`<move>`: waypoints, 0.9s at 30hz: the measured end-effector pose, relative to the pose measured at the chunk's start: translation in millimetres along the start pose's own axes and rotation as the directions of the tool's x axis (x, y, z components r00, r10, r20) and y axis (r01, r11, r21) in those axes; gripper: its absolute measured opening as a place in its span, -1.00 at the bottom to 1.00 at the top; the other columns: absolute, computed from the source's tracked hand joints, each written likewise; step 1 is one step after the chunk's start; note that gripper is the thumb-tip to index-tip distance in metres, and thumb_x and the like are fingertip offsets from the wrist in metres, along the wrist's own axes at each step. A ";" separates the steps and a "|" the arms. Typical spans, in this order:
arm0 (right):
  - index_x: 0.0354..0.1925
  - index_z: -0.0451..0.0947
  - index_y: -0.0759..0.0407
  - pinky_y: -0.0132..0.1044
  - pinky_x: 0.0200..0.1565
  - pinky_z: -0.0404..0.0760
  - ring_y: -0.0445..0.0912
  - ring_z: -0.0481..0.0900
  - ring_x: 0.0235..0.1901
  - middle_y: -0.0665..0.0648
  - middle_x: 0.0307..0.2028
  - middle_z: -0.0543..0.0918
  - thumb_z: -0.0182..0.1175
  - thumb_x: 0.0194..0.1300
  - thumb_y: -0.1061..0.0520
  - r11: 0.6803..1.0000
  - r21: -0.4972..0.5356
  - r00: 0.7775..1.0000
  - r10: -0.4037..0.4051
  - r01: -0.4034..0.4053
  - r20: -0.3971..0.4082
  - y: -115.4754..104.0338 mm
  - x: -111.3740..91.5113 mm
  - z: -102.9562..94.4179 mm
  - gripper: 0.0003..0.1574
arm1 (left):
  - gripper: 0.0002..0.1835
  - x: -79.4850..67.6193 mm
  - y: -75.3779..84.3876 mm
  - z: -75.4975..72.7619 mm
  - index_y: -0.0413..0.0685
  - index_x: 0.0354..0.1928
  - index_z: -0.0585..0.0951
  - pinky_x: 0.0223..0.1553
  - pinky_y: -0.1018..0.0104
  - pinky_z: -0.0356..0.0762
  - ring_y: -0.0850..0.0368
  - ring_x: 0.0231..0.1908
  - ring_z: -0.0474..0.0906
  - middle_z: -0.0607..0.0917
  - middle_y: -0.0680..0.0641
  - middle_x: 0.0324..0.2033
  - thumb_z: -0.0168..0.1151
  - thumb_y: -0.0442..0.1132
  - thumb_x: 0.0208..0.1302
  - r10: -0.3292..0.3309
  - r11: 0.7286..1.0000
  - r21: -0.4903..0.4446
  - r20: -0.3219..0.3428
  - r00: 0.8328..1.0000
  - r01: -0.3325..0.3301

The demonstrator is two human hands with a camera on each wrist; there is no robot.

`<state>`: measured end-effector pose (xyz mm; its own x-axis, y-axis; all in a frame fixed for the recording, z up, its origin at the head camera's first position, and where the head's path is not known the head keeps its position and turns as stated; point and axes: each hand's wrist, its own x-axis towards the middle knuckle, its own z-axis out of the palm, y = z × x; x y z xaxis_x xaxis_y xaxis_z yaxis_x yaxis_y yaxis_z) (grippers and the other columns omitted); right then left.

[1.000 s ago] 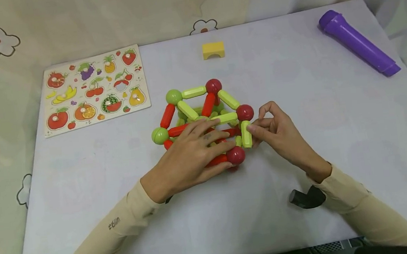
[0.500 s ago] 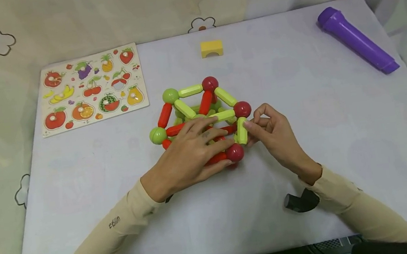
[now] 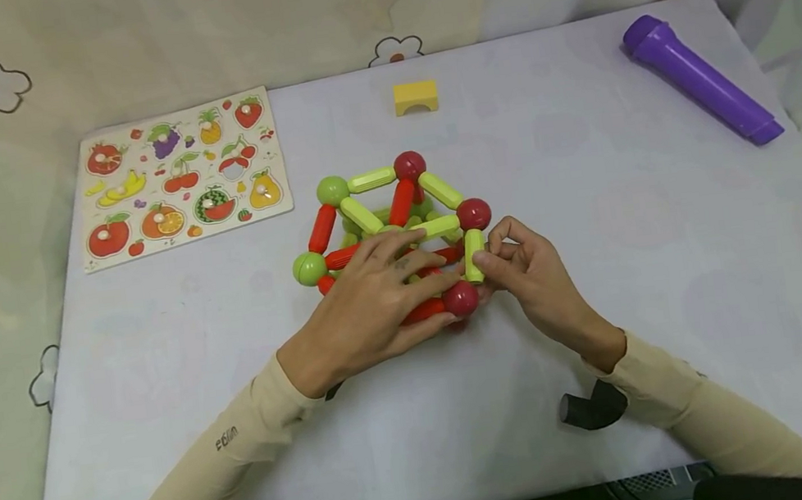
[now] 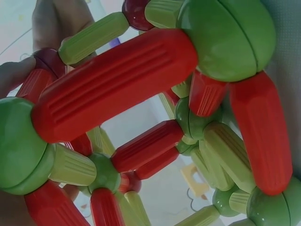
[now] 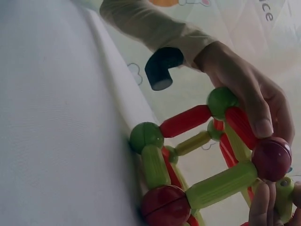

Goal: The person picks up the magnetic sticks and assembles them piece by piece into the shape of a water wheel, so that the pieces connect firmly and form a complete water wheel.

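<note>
A frame of magnetic building sticks and balls [image 3: 322, 228], in red, yellow-green and crimson, stands mid-table. My left hand [image 3: 376, 294] lies over its near side and grips it, thumb close to a crimson ball [image 3: 461, 298]. At the frame's right side my right hand [image 3: 542, 287] pinches a yellow-green magnetic stick [image 3: 474, 256] between thumb and fingers. The stick's top end meets the upper crimson ball [image 3: 474, 214]; its lower end is just above the other one. In the right wrist view that stick [image 5: 284, 200] shows a round end. Part of the frame is hidden under the left hand.
A fruit puzzle board [image 3: 181, 180] lies at the back left. Behind the frame sits a yellow arched block [image 3: 416, 98]. A purple flashlight-shaped object [image 3: 701, 80] lies at the back right. A black wrist device [image 3: 591, 407] hangs by the right sleeve.
My right hand has moved left with the yellow-green stick, swinging its lower end in toward the lower crimson ball. The left hand keeps its hold, and the frame shifts slightly left in view.
</note>
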<state>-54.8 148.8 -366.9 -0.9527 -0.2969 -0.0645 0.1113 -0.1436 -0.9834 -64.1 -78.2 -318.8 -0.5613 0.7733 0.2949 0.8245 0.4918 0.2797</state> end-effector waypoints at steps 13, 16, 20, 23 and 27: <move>-0.28 0.27 0.20 -0.41 -0.37 0.60 -0.20 0.53 -0.46 0.08 -0.38 0.62 0.08 0.38 0.29 0.999 -0.034 0.998 -0.039 0.037 -0.057 3.8 3.1 13.9 -0.84 | -0.60 -3.2 0.8 -0.3 0.08 0.02 0.67 0.27 0.04 0.22 -0.05 0.21 0.35 0.68 -0.02 -0.09 0.34 0.06 0.17 -0.009 1.000 0.004 -0.043 0.999 0.009; -0.28 0.26 0.20 -0.40 -0.36 0.60 -0.19 0.53 -0.45 0.07 -0.38 0.61 0.07 0.39 0.27 0.999 -0.044 0.998 -0.035 0.033 -0.050 3.1 3.1 13.2 -0.85 | -0.58 -3.4 1.5 -0.7 0.07 0.03 0.66 0.28 0.04 0.21 -0.05 0.21 0.35 0.67 -0.01 -0.08 0.35 0.06 0.16 -0.008 1.000 0.013 -0.042 0.999 0.009; -0.27 0.27 0.22 -0.38 -0.34 0.61 -0.16 0.54 -0.43 0.09 -0.36 0.61 0.06 0.39 0.27 0.997 -0.068 0.998 -0.050 0.047 -0.032 2.9 2.0 12.3 -0.86 | -0.56 -3.4 2.0 -1.1 0.04 0.03 0.65 0.28 0.07 0.20 -0.03 0.21 0.34 0.66 -0.01 -0.07 0.35 0.06 0.16 -0.013 1.000 0.022 -0.039 0.999 0.013; -0.26 0.28 0.24 -0.37 -0.33 0.62 -0.14 0.56 -0.40 0.11 -0.34 0.60 0.06 0.38 0.29 0.994 -0.084 0.997 -0.071 0.069 -0.022 3.5 1.4 11.4 -0.88 | -0.55 -3.5 2.1 -1.2 0.02 0.03 0.65 0.30 0.09 0.19 -0.03 0.21 0.34 0.66 -0.01 -0.06 0.36 0.07 0.15 -0.018 0.999 0.025 -0.037 0.999 0.019; -0.24 0.29 0.25 -0.38 -0.33 0.61 -0.14 0.56 -0.39 0.12 -0.33 0.59 0.06 0.37 0.30 0.992 -0.097 0.997 -0.082 0.081 -0.011 4.7 1.6 10.5 -0.89 | -0.53 -4.4 2.4 -2.5 -0.01 0.03 0.64 0.32 0.11 0.17 -0.03 0.22 0.34 0.64 -0.03 -0.02 0.37 0.07 0.14 -0.016 1.000 0.011 -0.050 0.999 0.016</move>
<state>-52.8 137.7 -369.8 -0.9617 -0.2736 0.0145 0.0062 -0.0745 -0.9972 -59.9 -81.5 -317.1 -0.5770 0.7446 0.3356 0.8161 0.5089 0.2740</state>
